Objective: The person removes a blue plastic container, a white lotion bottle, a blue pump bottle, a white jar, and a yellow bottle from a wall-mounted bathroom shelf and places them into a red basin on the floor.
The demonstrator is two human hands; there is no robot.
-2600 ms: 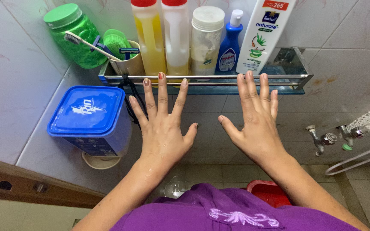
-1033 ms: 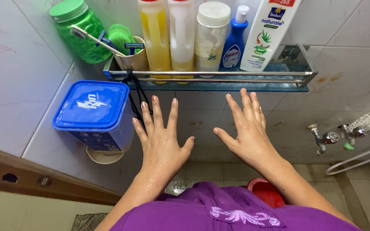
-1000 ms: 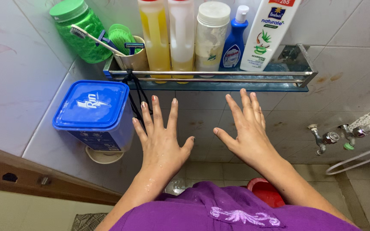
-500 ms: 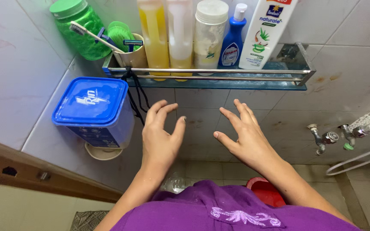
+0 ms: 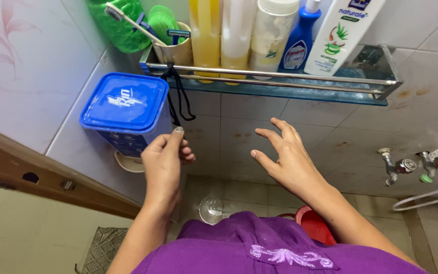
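Observation:
My left hand [image 5: 164, 158] hangs in front of the tiled wall with its fingers curled in and nothing in them, next to a blue-lidded plastic tub [image 5: 125, 109] on a small wall bracket. A black cord [image 5: 178, 96] dangles from the shelf rail just above its fingertips. My right hand [image 5: 285, 158] is held out to the right with fingers apart and loosely bent, empty. Both hands are below a glass wall shelf with a metal rail [image 5: 280, 76].
The shelf holds a green jar [image 5: 120, 23], a cup with toothbrush and razor [image 5: 171, 40], a yellow bottle [image 5: 205, 33], a blue pump bottle [image 5: 296, 45] and a white shampoo bottle [image 5: 338, 33]. Two taps [image 5: 399, 165] are at right, a red bucket [image 5: 318, 226] below.
Both hands dropped from the shelf rail and pulled back. My left hand went from flat and spread to curled, shifting left toward the blue tub. The view shifted left and down.

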